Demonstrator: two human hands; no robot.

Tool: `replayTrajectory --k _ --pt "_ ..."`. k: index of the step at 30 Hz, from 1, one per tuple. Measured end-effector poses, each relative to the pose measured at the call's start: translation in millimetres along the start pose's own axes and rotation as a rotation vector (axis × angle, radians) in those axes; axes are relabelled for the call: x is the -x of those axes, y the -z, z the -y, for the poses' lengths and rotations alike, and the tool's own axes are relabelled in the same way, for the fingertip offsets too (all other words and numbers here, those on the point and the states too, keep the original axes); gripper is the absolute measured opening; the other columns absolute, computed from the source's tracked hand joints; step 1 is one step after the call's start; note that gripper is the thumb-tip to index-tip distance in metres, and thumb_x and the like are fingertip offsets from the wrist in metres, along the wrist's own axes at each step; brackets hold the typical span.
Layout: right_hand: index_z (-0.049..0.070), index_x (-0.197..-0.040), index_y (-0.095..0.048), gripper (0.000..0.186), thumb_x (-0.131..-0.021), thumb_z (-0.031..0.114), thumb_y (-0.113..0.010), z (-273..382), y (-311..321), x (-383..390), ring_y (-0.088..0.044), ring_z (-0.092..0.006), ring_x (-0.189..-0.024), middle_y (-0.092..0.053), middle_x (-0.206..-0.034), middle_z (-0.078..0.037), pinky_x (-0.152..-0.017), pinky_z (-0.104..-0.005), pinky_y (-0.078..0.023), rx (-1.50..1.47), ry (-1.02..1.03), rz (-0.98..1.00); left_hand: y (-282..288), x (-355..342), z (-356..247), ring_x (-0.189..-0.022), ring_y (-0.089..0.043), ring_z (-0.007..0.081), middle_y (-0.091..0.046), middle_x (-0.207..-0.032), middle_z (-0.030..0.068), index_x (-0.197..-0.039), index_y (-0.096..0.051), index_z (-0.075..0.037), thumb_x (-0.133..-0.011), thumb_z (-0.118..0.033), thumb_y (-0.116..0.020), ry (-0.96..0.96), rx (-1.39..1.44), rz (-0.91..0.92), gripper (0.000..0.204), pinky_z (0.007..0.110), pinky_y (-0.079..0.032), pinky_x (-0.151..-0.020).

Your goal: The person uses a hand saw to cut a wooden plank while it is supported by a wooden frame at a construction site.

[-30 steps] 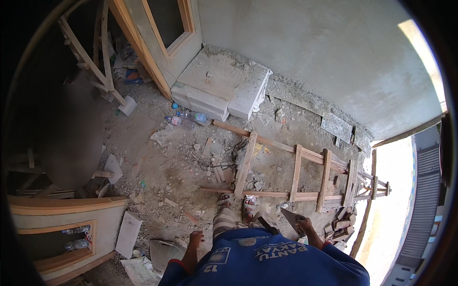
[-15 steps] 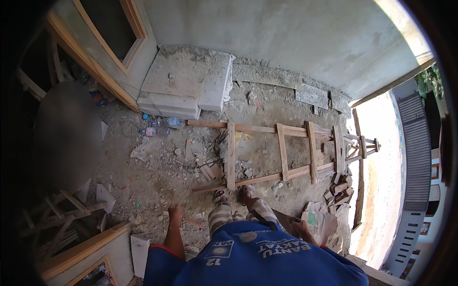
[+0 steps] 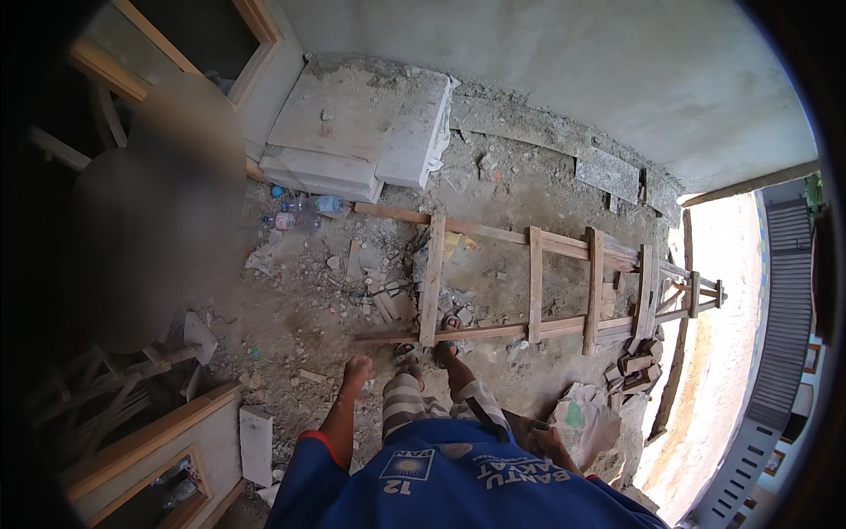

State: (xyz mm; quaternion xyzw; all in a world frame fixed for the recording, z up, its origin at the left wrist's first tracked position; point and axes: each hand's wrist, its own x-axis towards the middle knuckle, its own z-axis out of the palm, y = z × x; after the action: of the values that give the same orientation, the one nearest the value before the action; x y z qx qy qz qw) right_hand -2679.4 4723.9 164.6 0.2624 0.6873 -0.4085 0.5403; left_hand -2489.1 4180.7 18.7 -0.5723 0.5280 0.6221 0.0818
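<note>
My left hand [image 3: 357,372] hangs at my left side, loosely curled, with nothing visible in it. My right hand [image 3: 544,441] is low by my right hip, closed on a flat dark trowel-like tool [image 3: 523,425], partly hidden by my body. A rough wooden ladder [image 3: 533,282] lies across the rubble-strewn ground [image 3: 308,326] in front of me, narrowing to the right. My sandalled feet [image 3: 447,346] are at its nearer rail. Near the ladder's left end lie plastic bottles [image 3: 308,212].
Pale blocks [image 3: 344,132] stand by a plastered wall [image 3: 582,70] and wood-framed window [image 3: 203,35]. Broken timber pieces [image 3: 630,375] and a crumpled sack [image 3: 582,423] lie at right, beside a bright opening [image 3: 714,335]. A framed panel [image 3: 159,458] is at lower left. A blurred patch hides the upper left.
My right foot has stepped forward under the ladder's near rail. My left hand has risen slightly in view; the right hand has moved back toward my hip with the tool. The view has shifted.
</note>
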Motion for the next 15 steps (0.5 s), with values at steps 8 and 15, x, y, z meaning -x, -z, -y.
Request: replayTrajectory --k 8,15 --pt "0.001 -0.066 -0.068 0.024 -0.080 0.021 -0.067 57.0 60.0 -60.7 -0.063 -0.0175 -0.051 -0.063 -0.057 -0.010 -0.048 -0.0341 -0.049 0.509 0.208 -0.051 3.1 50.3 9.4 -0.076 -0.066 0.0222 -0.067 -0.097 0.0115 -0.120 -0.061 -0.003 -0.090 -0.024 -0.065 0.141 0.123 -0.078 0.037 0.039 -0.056 -0.061" --pt "0.002 -0.060 -0.064 0.025 -0.079 0.018 -0.066 100.4 61.1 -81.0 -0.059 -0.0196 -0.046 -0.062 -0.056 -0.009 -0.047 -0.0336 -0.044 0.480 0.128 0.038 11.4 91.6 9.3 -0.076 -0.068 0.0221 -0.068 -0.097 0.0114 -0.119 -0.059 -0.005 -0.095 -0.022 -0.061 0.089 0.211 -0.173 0.030 0.036 -0.056 -0.064"
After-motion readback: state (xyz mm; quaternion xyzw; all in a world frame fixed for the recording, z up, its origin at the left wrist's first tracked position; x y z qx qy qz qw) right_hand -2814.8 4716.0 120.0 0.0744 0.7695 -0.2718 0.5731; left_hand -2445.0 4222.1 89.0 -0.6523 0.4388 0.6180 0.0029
